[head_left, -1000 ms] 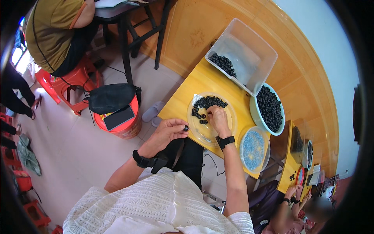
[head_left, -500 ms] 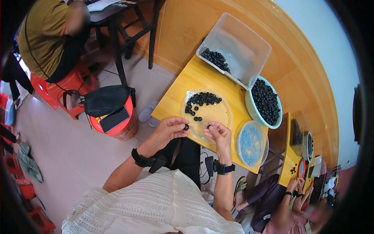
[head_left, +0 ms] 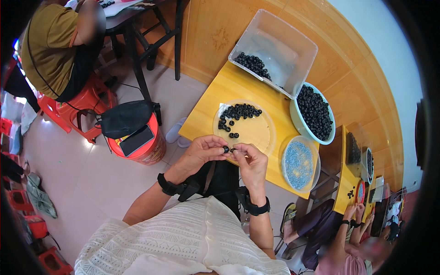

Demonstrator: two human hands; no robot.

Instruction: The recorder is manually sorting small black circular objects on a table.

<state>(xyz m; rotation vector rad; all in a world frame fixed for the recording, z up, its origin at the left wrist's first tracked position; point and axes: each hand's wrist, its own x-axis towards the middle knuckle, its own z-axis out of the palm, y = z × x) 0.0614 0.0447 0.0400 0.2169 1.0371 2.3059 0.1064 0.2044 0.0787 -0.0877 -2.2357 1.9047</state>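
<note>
My left hand pinches a small black round piece between thumb and fingertips, over the near edge of the yellow table. Close against it, the fingertips of my right hand are pressed together on a smaller dark piece, partly hidden by the fingers. Just beyond both hands lies a clear round tray. Loose black ring-shaped pieces form an arc along its far left side, several of them nearer my hands.
At the table's far end stands a clear bin with black pieces, beside a pale green basin heaped with more. A dish of bluish bits sits at right. Left is a red bucket bearing a phone. Co-workers sit nearby.
My right hand has moved left, bringing its small dark piece up to the black piece in my left hand. The left hand has shifted slightly right.
</note>
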